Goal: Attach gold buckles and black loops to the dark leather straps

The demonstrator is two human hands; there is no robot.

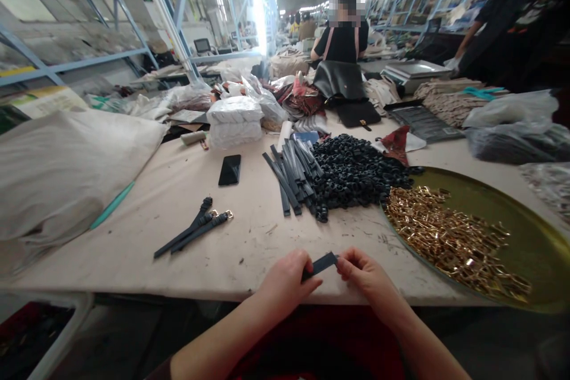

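A short dark strap (324, 263) is stretched between my two hands near the table's front edge. My left hand (291, 272) is closed around its left part, which the fingers hide. At the strap's right end, my right hand (356, 267) pinches the tip between thumb and fingers. Beyond my hands lie a bundle of dark flat straps (294, 172) and a heap of small black loops (351, 172). Gold buckles (449, 237) fill part of a round brass-coloured tray (521, 219) on the right. To the left, several straps with gold buckles (196, 228) lie together.
A black phone (230, 170) lies on the table (262, 243). White wrapped packs (235, 122), a black bag (341, 80) and leather pieces crowd the back. Pale cloth (75, 166) covers the left side. A co-worker (342, 41) sits ahead; another person (512, 18) stands at right.
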